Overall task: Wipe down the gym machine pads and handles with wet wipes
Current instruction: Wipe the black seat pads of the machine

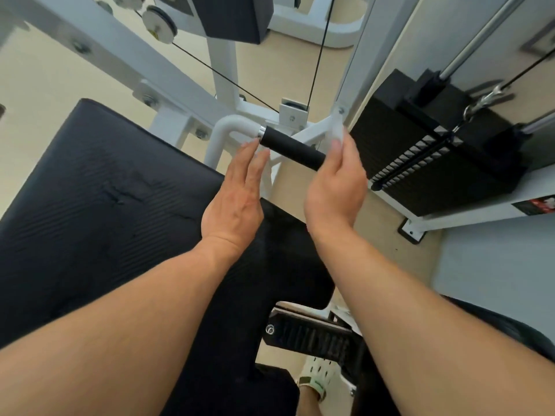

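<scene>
A: Start with the right hand (335,178). What does its grip have?

B: The fingers pinch a thin, pale wet wipe (338,129) that sticks up past the fingertips, at about one o'clock from the palm. It is blurred, so I cannot tell how it is folded or how much of it there is.

A: And the left hand (232,193)?

B: Flat, fingers straight and together, holding nothing. Its fingertips reach up at twelve o'clock toward the chrome collar of the black handle (292,151); I cannot tell whether they touch it.

A: So the handle lies between the hands?

B: Yes, slanting from ten o'clock down to four o'clock, its free end just beside the right palm. The wipe is near the handle but not laid on it.

A: How far along is the job?

B: I judge this handle is the step in hand. The large black seat pad (99,187) at eight o'clock shows no wet sheen I can read, so I cannot say it is done. A second dark pad (234,16) at twelve o'clock is cut off by the frame.

A: Anything else hidden?

B: The weight stack (420,151) at three o'clock stands well apart. No wipe packet shows, and the forearms cover the front of the seat pad.
</scene>
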The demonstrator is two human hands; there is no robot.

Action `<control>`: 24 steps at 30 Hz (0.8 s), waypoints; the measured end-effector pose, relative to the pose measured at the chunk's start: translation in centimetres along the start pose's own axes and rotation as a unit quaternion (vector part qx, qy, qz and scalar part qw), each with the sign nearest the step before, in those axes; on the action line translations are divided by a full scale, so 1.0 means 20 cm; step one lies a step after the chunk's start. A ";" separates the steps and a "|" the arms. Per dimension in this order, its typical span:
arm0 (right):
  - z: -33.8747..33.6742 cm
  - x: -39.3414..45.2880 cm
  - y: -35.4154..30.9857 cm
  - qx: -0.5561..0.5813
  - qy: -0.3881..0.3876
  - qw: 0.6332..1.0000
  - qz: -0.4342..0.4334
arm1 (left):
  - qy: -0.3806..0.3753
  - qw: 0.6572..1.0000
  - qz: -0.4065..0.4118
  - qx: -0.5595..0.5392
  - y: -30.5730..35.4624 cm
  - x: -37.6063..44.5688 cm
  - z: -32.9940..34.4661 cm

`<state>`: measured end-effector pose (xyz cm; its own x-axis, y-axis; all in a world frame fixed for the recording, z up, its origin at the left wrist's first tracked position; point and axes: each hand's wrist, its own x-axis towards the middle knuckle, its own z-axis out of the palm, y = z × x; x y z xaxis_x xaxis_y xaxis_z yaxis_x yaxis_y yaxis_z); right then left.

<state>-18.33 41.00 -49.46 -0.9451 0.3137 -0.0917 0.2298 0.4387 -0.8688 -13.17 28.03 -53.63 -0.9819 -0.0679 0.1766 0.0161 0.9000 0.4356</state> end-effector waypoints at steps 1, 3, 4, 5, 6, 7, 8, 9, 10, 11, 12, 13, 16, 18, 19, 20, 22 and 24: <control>0.05 0.10 -0.04 -0.030 -0.057 0.996 -0.060 | 0.005 1.000 0.004 0.004 0.00 0.00 0.00; 0.15 0.21 -0.05 -0.133 -0.219 0.949 -0.182 | 0.012 1.000 0.017 0.007 -0.01 0.01 0.01; 0.17 0.24 -0.02 -0.182 -0.283 0.912 -0.235 | 0.014 1.000 0.022 0.007 -0.01 0.01 0.02; 0.18 0.25 0.02 -0.216 -0.313 0.884 -0.273 | 0.016 1.000 0.026 0.008 -0.01 0.01 0.02; 0.17 0.27 0.08 -0.228 -0.310 0.876 -0.291 | 0.016 0.999 0.027 0.008 -0.01 0.01 0.02; 0.14 0.28 0.13 -0.235 -0.290 0.881 -0.291 | 0.017 0.999 0.027 0.007 -0.01 0.01 0.02; 0.09 0.31 0.19 -0.250 -0.267 0.888 -0.277 | 0.017 1.000 0.024 0.006 -0.01 0.01 0.02; 0.03 0.32 0.25 -0.274 -0.248 0.892 -0.260 | 0.014 1.000 0.022 0.007 -0.01 0.01 0.02; -0.04 0.34 0.31 -0.292 -0.236 0.893 -0.248 | 0.009 1.000 0.022 0.012 -0.01 0.01 0.02; -0.10 0.34 0.35 -0.300 -0.229 0.895 -0.236 | 0.003 1.000 0.023 0.020 -0.01 0.01 0.02; -0.13 0.34 0.38 -0.297 -0.220 0.901 -0.228 | -0.003 0.999 0.026 0.027 -0.01 0.02 0.02; -0.12 0.32 0.38 -0.285 -0.208 0.908 -0.226 | -0.007 0.999 0.028 0.034 -0.02 0.02 0.02; 0.06 0.26 0.24 -0.216 -0.180 0.910 -0.306 | -0.012 0.999 0.030 0.038 -0.02 0.02 0.03; 0.19 0.22 0.19 -0.194 -0.156 0.888 -0.387 | -0.015 0.999 0.031 0.031 -0.02 0.02 0.03; 0.22 0.23 0.21 -0.197 -0.153 0.875 -0.415 | -0.014 0.999 0.032 0.029 -0.02 0.02 0.02; 0.22 0.25 0.25 -0.207 -0.160 0.864 -0.430 | -0.012 0.999 0.032 0.027 -0.01 0.02 0.02; 0.11 0.32 0.38 -0.240 -0.176 0.845 -0.445 | -0.008 0.999 0.032 0.021 -0.01 0.02 0.02; -0.05 0.36 0.47 -0.277 -0.181 0.844 -0.422 | -0.006 0.999 0.038 0.026 -0.01 0.02 0.02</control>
<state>-22.74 48.20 -57.85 -0.8120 -0.5423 0.2158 -0.5829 0.7349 -0.3466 -13.65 28.01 -53.96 -0.9805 0.0060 0.1963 0.0806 0.9238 0.3744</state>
